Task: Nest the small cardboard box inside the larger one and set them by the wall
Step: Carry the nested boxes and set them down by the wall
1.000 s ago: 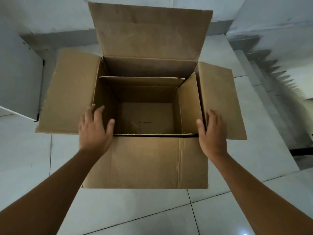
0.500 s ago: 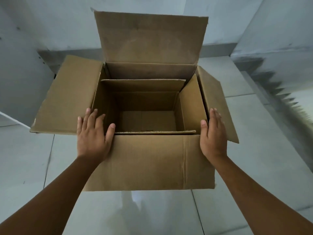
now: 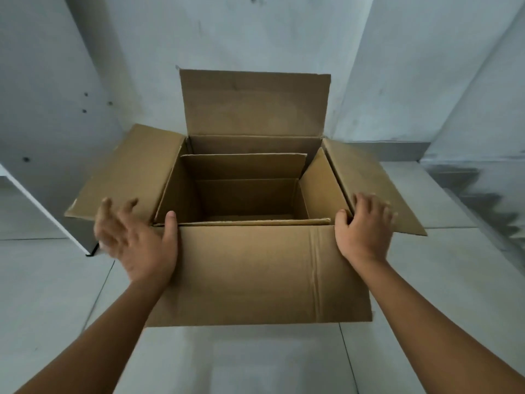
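Observation:
The larger cardboard box (image 3: pixel 255 274) stands open on the tiled floor, its four flaps spread out and its back flap upright close to the grey wall (image 3: pixel 255 32). The small cardboard box (image 3: pixel 244 166) sits inside it, also open and empty, pushed toward the left and near side. My left hand (image 3: pixel 136 240) is blurred at the near left corner, with the fingers spread above the left flap and only the thumb touching the rim. My right hand (image 3: pixel 363 228) clasps the near right corner, thumb inside and fingers on the right flap.
A white panel (image 3: pixel 42 132) leans or stands at the left, its lower corner close to the box's left flap. A flight of stairs (image 3: pixel 488 200) runs down at the right. Pale floor tiles (image 3: pixel 255 362) lie between me and the box.
The box with the small one inside has moved away from me toward the wall. My left hand's fingers have lifted and spread off the corner; the right hand keeps its hold.

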Tool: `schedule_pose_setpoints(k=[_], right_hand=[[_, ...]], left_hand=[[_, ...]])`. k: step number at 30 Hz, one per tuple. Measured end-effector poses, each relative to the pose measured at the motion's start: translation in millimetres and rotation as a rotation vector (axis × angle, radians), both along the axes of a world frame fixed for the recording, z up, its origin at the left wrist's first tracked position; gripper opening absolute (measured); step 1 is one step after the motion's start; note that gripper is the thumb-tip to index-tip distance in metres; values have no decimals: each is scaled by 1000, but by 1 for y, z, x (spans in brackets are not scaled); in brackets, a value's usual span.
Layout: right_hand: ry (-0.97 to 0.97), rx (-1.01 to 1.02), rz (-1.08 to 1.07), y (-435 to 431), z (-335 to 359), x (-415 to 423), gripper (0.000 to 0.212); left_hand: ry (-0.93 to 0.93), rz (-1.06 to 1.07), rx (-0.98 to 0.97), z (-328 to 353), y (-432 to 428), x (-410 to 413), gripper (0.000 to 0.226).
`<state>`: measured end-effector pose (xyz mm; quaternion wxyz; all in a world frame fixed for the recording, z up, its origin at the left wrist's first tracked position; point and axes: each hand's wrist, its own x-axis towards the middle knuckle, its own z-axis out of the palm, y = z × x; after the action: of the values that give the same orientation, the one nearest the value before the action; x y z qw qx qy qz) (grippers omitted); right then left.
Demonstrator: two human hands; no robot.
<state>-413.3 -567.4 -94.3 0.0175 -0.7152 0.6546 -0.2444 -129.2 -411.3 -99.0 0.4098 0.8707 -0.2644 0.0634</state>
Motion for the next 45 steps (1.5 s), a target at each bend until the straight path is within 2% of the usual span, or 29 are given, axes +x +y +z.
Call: schedule_pose_setpoints(k=[3,6,12,15,23,29,36,45], right_hand=[[-57,110,-3,2,1,0,51],[-125,157,29,2,3,4,49],[-152,209,94,7,6,36,47],[-150,202,135,11,7,66,45],[-93,304,248,9,15,137,42],[-84,522,270,-9,30,137,51],[-165,474,277,-35,18,167,42],[-172,426,322,-80,12,214,38]], left_hand=[[319,198,-234,1,4,-6,87],[478,101,-379,6,-1,-1,90],[256,-66,-214,20,-1,34,54],[215,-60,-178,25,4,70,49],[265,-156,-49,24,12,149,54],[266,-244,-4,14,-2,163,68],[281,-238,1,14,-29,191,73],[316,-164,-19,15,-60,225,73]])
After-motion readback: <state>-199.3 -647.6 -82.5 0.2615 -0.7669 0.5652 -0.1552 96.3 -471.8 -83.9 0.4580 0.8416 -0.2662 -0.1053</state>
